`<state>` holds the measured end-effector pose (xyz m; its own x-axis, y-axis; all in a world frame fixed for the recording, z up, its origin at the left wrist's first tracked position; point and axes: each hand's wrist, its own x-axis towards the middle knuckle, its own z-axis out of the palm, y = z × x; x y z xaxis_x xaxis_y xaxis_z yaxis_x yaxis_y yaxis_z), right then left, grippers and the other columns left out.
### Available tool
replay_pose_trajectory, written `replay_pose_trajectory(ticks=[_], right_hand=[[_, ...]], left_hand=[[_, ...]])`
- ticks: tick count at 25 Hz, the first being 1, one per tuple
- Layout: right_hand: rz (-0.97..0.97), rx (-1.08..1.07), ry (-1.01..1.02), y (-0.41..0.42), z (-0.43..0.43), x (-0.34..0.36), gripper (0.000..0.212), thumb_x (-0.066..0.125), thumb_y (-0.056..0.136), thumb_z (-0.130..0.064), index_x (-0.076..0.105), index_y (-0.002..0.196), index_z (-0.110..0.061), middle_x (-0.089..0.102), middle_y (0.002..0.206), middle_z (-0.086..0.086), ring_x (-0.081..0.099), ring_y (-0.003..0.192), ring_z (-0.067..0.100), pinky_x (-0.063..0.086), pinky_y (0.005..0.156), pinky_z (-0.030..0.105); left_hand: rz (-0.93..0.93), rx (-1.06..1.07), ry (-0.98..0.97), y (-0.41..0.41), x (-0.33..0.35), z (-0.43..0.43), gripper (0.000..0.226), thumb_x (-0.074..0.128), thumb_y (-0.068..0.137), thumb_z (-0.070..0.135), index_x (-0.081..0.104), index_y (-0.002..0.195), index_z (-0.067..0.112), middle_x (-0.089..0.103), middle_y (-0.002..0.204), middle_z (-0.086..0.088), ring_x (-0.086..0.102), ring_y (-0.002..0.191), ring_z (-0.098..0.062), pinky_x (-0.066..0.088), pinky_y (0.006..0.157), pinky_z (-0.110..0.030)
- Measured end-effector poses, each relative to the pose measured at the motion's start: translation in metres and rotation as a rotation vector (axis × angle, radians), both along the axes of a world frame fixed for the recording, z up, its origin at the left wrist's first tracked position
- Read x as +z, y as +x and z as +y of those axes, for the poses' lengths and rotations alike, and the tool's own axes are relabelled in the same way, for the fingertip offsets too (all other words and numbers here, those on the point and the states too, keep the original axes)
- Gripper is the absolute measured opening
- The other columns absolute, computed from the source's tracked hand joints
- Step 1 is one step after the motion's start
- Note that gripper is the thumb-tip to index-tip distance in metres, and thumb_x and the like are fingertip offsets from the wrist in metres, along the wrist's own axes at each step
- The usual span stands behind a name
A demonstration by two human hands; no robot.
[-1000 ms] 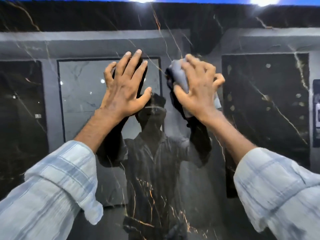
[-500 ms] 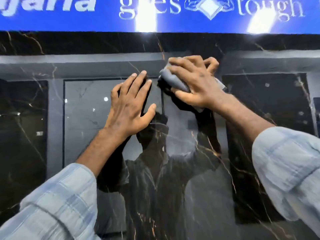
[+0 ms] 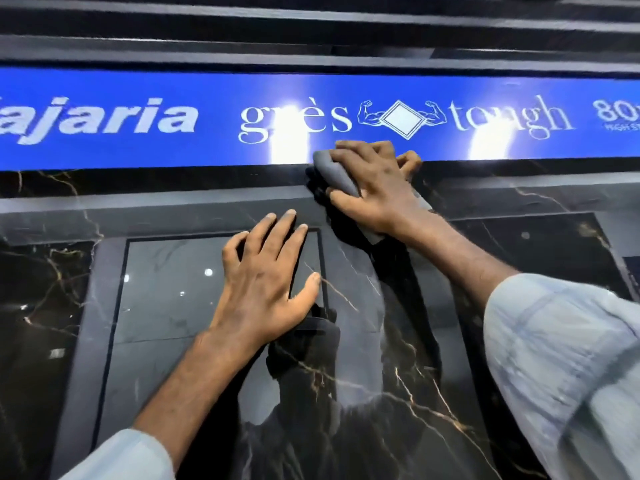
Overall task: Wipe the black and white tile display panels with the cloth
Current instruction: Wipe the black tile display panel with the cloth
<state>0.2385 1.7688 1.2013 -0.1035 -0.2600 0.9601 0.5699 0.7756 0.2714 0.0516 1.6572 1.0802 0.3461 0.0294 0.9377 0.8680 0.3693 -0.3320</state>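
Observation:
A glossy black tile panel [image 3: 398, 393] with thin gold veins fills the view and mirrors the room. My right hand [image 3: 377, 185] grips a bunched grey cloth [image 3: 334, 173] and presses it against the panel's top edge, just under the blue sign. Lower and to the left, my left hand [image 3: 266, 275] lies flat on the panel with its fingers spread and straight, holding nothing. Most of the cloth is hidden under my right palm.
A blue sign strip [image 3: 138, 123] with white lettering runs across above the panel. Dark horizontal ledges [image 3: 311, 32] sit above the sign. A grey marble tile in a dark frame [image 3: 166, 289] shows as a reflection at left, another dark tile [image 3: 540, 244] at right.
My right hand has slid the cloth upward to the panel's top edge by the blue sign. My view has tilted up. My left hand stays flat on the panel.

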Motion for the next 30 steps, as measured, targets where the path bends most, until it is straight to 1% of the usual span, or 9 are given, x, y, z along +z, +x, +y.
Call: replay_pose_trajectory(ticks=[2, 6, 11, 16, 21, 23, 25, 27, 30], right_hand=[[0.104, -0.029, -0.084, -0.006, -0.004, 0.005, 0.061, 0.047, 0.082, -0.056, 0.06, 0.137, -0.034, 0.054, 0.146, -0.012, 0.044, 0.124, 0.028, 0.021, 0.087, 0.044], [-0.116, -0.069, 0.092, -0.016, -0.008, 0.004, 0.059, 0.05, 0.082, -0.056, 0.058, 0.138, -0.038, 0.053, 0.147, -0.015, 0.044, 0.127, 0.024, 0.014, 0.084, 0.041], [0.171, -0.108, -0.18, 0.004, 0.004, 0.024, 0.055, 0.04, 0.086, -0.057, 0.056, 0.132, -0.032, 0.056, 0.139, -0.01, 0.042, 0.124, 0.029, 0.017, 0.082, 0.042], [-0.193, -0.187, 0.151, 0.006, -0.002, -0.005, 0.064, 0.041, 0.086, -0.063, 0.054, 0.144, -0.04, 0.049, 0.153, -0.02, 0.043, 0.131, 0.018, 0.02, 0.087, 0.044], [0.205, -0.148, -0.262, 0.046, 0.024, 0.024, 0.056, 0.039, 0.091, -0.062, 0.049, 0.141, -0.037, 0.049, 0.148, -0.015, 0.04, 0.131, 0.029, 0.023, 0.092, 0.048], [0.076, -0.208, -0.155, 0.035, 0.02, 0.013, 0.058, 0.041, 0.094, -0.061, 0.046, 0.146, -0.035, 0.045, 0.154, -0.013, 0.039, 0.134, 0.029, 0.024, 0.093, 0.048], [-0.179, -0.281, 0.117, 0.034, 0.029, -0.008, 0.067, 0.039, 0.09, -0.062, 0.048, 0.151, -0.035, 0.044, 0.158, -0.013, 0.043, 0.135, 0.026, 0.022, 0.088, 0.044], [-0.224, -0.28, 0.218, 0.063, 0.047, -0.001, 0.069, 0.041, 0.087, -0.064, 0.051, 0.15, -0.037, 0.046, 0.158, -0.015, 0.046, 0.134, 0.024, 0.018, 0.085, 0.041], [-0.041, -0.178, -0.058, 0.12, 0.079, 0.026, 0.067, 0.038, 0.087, -0.062, 0.048, 0.148, -0.037, 0.045, 0.156, -0.014, 0.042, 0.133, 0.028, 0.02, 0.089, 0.045]], left_hand=[[0.003, 0.007, 0.011, 0.0, 0.0, 0.001, 0.073, 0.046, 0.089, 0.056, 0.055, 0.148, 0.013, 0.043, 0.162, -0.007, 0.038, 0.15, -0.029, 0.024, 0.115, -0.049], [0.003, 0.021, 0.012, -0.001, -0.002, 0.002, 0.074, 0.045, 0.09, 0.057, 0.054, 0.15, 0.014, 0.042, 0.163, -0.007, 0.037, 0.151, -0.028, 0.024, 0.116, -0.05], [-0.003, 0.006, -0.003, -0.001, -0.002, 0.002, 0.075, 0.044, 0.09, 0.057, 0.054, 0.149, 0.014, 0.043, 0.163, -0.007, 0.038, 0.15, -0.028, 0.025, 0.116, -0.05], [0.001, -0.012, -0.002, -0.002, -0.001, 0.001, 0.074, 0.044, 0.09, 0.058, 0.056, 0.148, 0.013, 0.044, 0.162, -0.007, 0.039, 0.15, -0.029, 0.026, 0.115, -0.05], [-0.031, -0.135, -0.034, 0.006, -0.021, 0.001, 0.068, 0.045, 0.092, 0.054, 0.058, 0.146, 0.015, 0.043, 0.163, -0.004, 0.037, 0.149, -0.025, 0.016, 0.118, -0.043], [-0.036, -0.156, -0.058, 0.024, -0.026, 0.004, 0.068, 0.046, 0.091, 0.054, 0.058, 0.146, 0.014, 0.039, 0.165, -0.004, 0.036, 0.148, -0.024, 0.016, 0.117, -0.043], [-0.01, -0.173, -0.067, 0.051, -0.028, 0.011, 0.068, 0.048, 0.09, 0.054, 0.059, 0.145, 0.015, 0.039, 0.165, -0.003, 0.036, 0.146, -0.023, 0.016, 0.116, -0.04], [-0.001, -0.201, -0.065, 0.081, -0.029, 0.021, 0.068, 0.049, 0.09, 0.054, 0.059, 0.145, 0.016, 0.038, 0.166, -0.002, 0.037, 0.145, -0.021, 0.015, 0.116, -0.036], [-0.093, -0.234, -0.128, 0.113, -0.039, 0.045, 0.07, 0.047, 0.091, 0.057, 0.055, 0.148, 0.018, 0.031, 0.169, 0.001, 0.033, 0.149, -0.02, 0.015, 0.117, -0.037]])
